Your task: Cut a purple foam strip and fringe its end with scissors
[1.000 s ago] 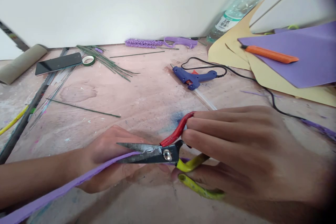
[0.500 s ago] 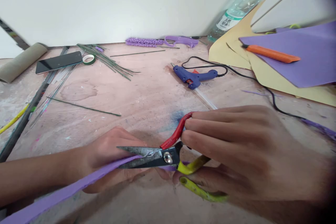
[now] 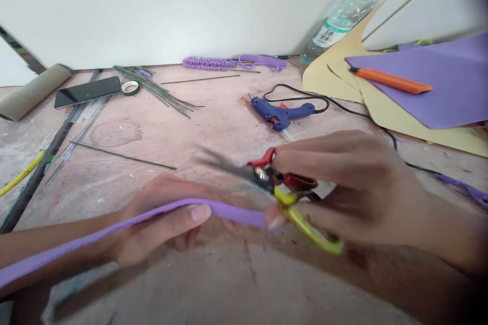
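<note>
Left hand (image 3: 168, 223) pinching the purple strip (image 3: 114, 228); right hand (image 3: 343, 188) gripping scissors (image 3: 274, 183), blades blurred, seemingly lifted clear. Next cut needs re-aiming.

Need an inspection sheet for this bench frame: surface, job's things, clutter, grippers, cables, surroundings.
Surface: worn pinkish wooden tabletop, stained and speckled.
Job's things: long purple foam strip; scissors with red and yellow handles, blurred, above the strip.
Clutter: blue hot glue gun, green floral wires, green tape roll, black phone, cardboard tube, orange utility knife on purple and cream foam sheets, clear plastic bottle.
Grippers: left hand pinches the strip; right hand holds the scissors.
Cables: black glue gun cord runs right, behind the right hand.
Surroundings: plain white wall.
</note>
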A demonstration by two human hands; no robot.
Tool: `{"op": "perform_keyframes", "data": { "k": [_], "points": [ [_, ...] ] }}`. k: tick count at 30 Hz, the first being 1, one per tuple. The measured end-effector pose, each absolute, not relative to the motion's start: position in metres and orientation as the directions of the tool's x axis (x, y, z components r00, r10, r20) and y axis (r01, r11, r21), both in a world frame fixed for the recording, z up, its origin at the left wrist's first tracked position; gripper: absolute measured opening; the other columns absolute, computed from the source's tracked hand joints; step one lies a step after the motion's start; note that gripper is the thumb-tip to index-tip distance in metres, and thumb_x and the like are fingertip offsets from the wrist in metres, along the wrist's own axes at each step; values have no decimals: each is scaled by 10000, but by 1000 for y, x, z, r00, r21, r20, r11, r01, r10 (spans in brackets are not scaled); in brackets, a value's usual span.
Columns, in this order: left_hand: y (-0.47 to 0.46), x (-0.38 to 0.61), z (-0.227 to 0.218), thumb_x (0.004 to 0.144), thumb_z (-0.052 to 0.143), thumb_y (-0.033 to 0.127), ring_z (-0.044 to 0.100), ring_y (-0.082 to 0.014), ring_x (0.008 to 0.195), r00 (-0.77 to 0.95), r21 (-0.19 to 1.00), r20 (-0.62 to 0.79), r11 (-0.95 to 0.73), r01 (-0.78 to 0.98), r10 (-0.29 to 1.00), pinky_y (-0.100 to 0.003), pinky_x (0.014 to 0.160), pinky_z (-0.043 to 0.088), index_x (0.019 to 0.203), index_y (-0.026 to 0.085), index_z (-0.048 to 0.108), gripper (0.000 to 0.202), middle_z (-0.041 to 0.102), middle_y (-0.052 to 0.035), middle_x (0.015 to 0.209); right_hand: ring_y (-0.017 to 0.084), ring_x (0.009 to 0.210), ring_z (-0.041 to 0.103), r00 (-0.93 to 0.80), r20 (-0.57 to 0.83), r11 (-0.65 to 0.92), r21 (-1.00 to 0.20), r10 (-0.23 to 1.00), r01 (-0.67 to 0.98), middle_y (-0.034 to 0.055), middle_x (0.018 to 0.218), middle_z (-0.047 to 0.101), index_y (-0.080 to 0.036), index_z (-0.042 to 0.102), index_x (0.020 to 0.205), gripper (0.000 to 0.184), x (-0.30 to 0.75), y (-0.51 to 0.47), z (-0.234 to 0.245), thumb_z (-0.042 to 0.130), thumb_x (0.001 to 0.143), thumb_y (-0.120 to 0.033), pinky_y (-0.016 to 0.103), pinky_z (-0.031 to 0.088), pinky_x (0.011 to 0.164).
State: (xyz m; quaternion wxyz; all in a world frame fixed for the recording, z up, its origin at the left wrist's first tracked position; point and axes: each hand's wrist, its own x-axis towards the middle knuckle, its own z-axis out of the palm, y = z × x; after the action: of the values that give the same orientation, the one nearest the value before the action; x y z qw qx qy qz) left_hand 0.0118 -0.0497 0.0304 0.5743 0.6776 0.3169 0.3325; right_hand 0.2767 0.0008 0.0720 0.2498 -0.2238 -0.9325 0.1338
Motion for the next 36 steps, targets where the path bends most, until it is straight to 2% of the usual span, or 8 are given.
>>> {"op": "perform_keyframes", "data": {
  "k": [4, 7, 11, 17, 22, 27, 31, 36],
  "points": [
    [-47, 10, 28, 1044, 506, 417, 624, -155, 602, 454, 999, 19, -36, 30, 891, -261, 589, 474, 981, 177, 834, 411, 805, -90, 889, 103, 557, 460, -639, 285, 627, -667, 714, 403, -34, 628, 539, -189, 554, 732, 351, 276, 5, 71, 693, 967, -410, 256, 351, 509],
    [-47, 9, 25, 1035, 543, 406, 600, -149, 597, 405, 1000, 28, -23, -18, 914, -266, 585, 488, 972, 177, 839, 380, 817, -97, 944, 103, 659, 523, -637, 168, 452, -835, 752, 314, -21, 764, 575, -173, 627, 883, 120, 272, -2, 69, 623, 986, -235, 243, 407, 577],
    [-51, 10, 18, 1023, 558, 408, 567, -140, 556, 395, 998, 41, -17, -64, 918, -256, 512, 462, 964, 170, 844, 377, 804, -93, 885, 80, 599, 474, -613, 101, 261, -949, 784, 177, -47, 732, 526, -178, 599, 991, 88, 265, -11, 61, 525, 1002, -133, 208, 409, 535],
    [-52, 12, 13, 1032, 574, 445, 597, -131, 570, 492, 999, 44, -45, -9, 870, -229, 534, 470, 1038, 205, 816, 341, 729, -40, 744, 79, 556, 500, -624, 41, 127, -987, 780, 94, -57, 708, 554, -186, 555, 968, 141, 258, -15, 53, 682, 912, -210, 193, 439, 499],
    [-54, 21, 13, 1024, 607, 458, 570, -119, 514, 489, 987, -17, 93, -132, 872, -193, 486, 477, 961, 213, 837, 342, 645, -6, 577, 75, 594, 513, -637, 25, 33, -999, 771, 1, -62, 731, 565, -198, 531, 979, 147, 255, -20, 51, 658, 906, -207, 166, 461, 528],
    [-58, 26, 14, 1023, 590, 430, 577, -122, 535, 431, 969, -28, 130, -208, 902, -219, 515, 459, 952, 189, 855, 365, 746, -53, 695, 78, 584, 518, -598, 130, 146, -989, 791, -21, -27, 800, 608, -184, 567, 993, 79, 257, -20, 45, 629, 948, -205, 179, 466, 510],
    [-59, 28, 16, 1017, 549, 499, 550, -128, 524, 425, 959, -46, 158, -233, 904, -226, 549, 457, 925, 169, 867, 467, 644, -35, 545, 82, 604, 547, -573, 197, 246, -969, 796, 8, -37, 782, 602, -184, 560, 1006, 82, 258, -22, 43, 581, 951, -126, 198, 464, 540],
    [-60, 27, 15, 975, 609, 511, 554, -121, 515, 396, 948, -53, 171, -268, 917, -226, 534, 452, 918, 166, 859, 429, 643, -33, 611, 73, 599, 518, -544, 190, 236, -972, 818, 16, -36, 770, 610, -172, 585, 963, 62, 254, -27, 44, 588, 945, -113, 197, 399, 525]
  ]
}}
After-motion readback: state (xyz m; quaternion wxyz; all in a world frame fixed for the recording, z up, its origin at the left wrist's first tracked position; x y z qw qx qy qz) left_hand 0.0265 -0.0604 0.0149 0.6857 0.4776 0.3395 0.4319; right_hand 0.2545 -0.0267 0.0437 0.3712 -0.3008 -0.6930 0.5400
